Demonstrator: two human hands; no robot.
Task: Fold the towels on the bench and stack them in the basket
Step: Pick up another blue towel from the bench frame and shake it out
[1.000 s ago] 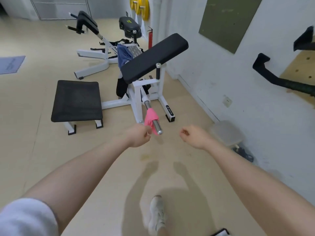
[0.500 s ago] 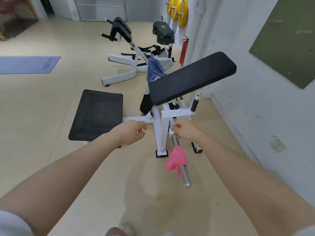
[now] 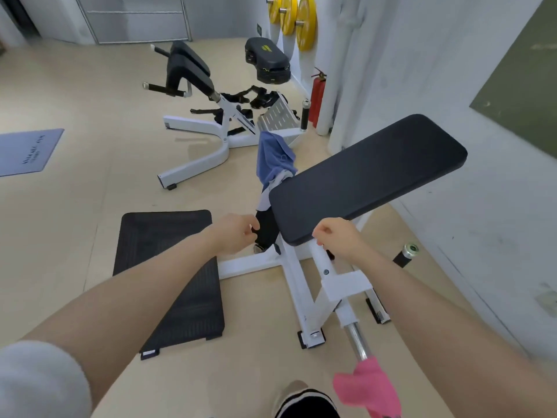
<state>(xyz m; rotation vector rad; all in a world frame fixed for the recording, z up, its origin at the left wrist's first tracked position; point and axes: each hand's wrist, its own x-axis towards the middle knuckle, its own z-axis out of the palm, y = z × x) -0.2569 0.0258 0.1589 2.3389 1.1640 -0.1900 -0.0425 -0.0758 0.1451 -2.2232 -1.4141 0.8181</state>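
Three towels hang in a bunch behind the slanted black bench pad (image 3: 367, 179): a blue towel (image 3: 274, 158) on top, a grey towel (image 3: 266, 193) under it and a black towel (image 3: 266, 230) lowest. My left hand (image 3: 236, 233), its fingers loosely curled, is at the black towel's left edge; whether it grips the cloth is unclear. My right hand (image 3: 340, 236) hovers loosely curled at the pad's near edge and holds nothing. A pink towel (image 3: 370, 387) is draped over the end of the steel bar (image 3: 357, 342) at bottom right. No basket is in view.
The bench's flat black seat (image 3: 168, 267) lies low on the left. Its white frame (image 3: 304, 285) spreads across the floor between my arms. Another white machine (image 3: 211, 128), yellow weight plates (image 3: 304, 22) and a red fire extinguisher (image 3: 316, 98) stand further back. The wall runs along the right.
I have stepped closer to the bench. Both hands moved up from the pink towel on the bar to the pad's near edge, the left one reaching the black towel.
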